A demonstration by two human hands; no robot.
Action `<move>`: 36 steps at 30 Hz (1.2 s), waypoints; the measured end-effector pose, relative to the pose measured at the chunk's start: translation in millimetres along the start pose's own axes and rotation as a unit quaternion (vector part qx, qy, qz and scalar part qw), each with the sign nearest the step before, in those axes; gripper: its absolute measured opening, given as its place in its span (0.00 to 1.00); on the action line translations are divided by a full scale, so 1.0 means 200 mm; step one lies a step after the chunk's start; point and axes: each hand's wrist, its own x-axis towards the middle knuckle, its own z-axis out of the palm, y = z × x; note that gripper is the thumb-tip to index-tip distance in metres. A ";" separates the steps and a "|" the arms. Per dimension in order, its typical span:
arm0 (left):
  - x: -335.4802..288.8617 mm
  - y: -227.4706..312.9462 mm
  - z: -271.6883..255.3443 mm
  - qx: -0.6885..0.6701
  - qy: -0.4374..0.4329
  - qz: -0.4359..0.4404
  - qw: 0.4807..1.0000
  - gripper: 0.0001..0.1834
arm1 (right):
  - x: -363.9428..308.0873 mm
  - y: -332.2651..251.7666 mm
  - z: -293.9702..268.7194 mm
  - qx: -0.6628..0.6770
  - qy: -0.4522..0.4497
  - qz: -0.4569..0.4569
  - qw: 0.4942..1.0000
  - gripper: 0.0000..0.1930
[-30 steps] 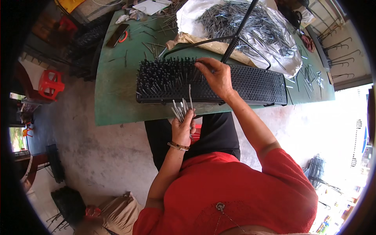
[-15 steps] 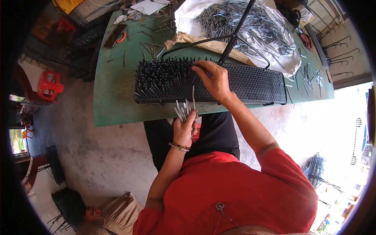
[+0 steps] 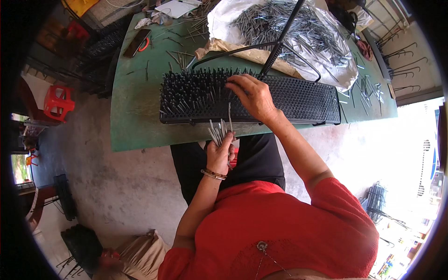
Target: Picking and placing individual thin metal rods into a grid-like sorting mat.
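My left hand is closed around a fanned bundle of thin metal rods, just off the table's near edge. One rod stands up higher than the others. Beyond it lies a long black perforated rack with rows of small holes. Its left part is crowded with upright dark rods, while the holes on the right stay bare. My right hand hovers over the rack's middle, at the border of the filled part, thumb and fingers pinched together. What lies between those fingertips is too small to make out.
A big heap of loose rods rests on a white sheet behind the rack. A black metal frame rises there. On the green table lie a phone and scattered rods. A red stool stands at left.
My right hand has shifted slightly down over the rack, its fingers more curled. The left hand and its rods have stayed almost still.
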 end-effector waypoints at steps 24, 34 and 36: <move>0.01 0.00 0.01 -0.004 -0.005 -0.007 1.000 0.10 | -0.03 -0.01 0.09 -0.006 -0.009 -0.030 0.999 0.12; 0.01 0.00 0.01 -0.007 -0.003 0.006 1.000 0.09 | -0.07 -0.01 0.09 -0.017 0.012 0.011 1.000 0.13; 0.00 0.01 0.02 -0.001 -0.005 0.008 1.000 0.09 | -0.07 -0.01 0.10 -0.009 0.007 0.033 0.999 0.13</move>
